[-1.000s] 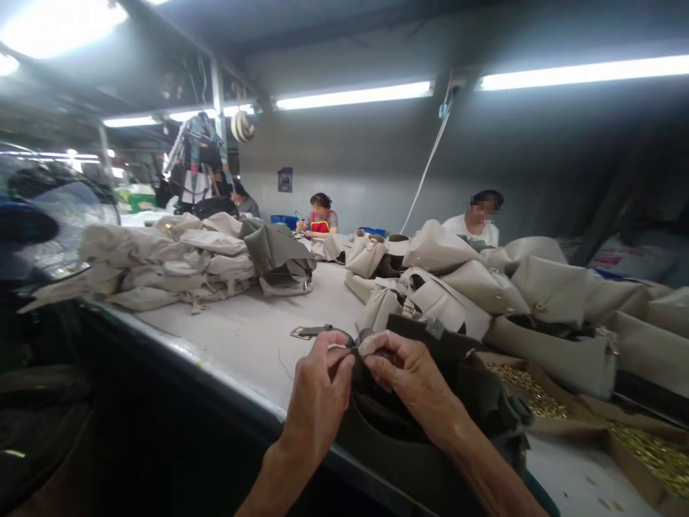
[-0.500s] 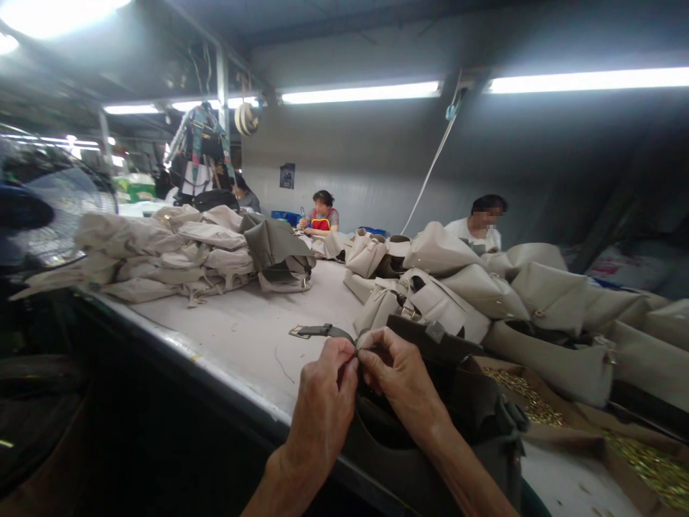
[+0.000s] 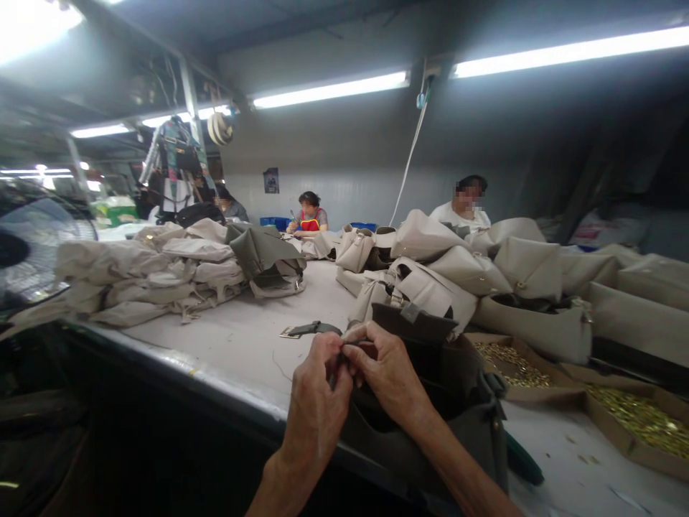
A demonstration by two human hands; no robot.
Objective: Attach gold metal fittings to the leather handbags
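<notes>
The view has swung slightly right, with left hand (image 3: 317, 402) and right hand (image 3: 390, 373) pinching the strap (image 3: 315, 328) at the bag's (image 3: 452, 391) left edge, where a loosened pinch could let it twist.

Close by, at the near edge, a dark grey-green bag (image 3: 457, 402) sits with its mouth gaping, its flap (image 3: 423, 327) standing up on the far side. Just left, a matching strap (image 3: 316, 327) stretches leftward, ending in a gold-toned buckle (image 3: 291, 332).
</notes>
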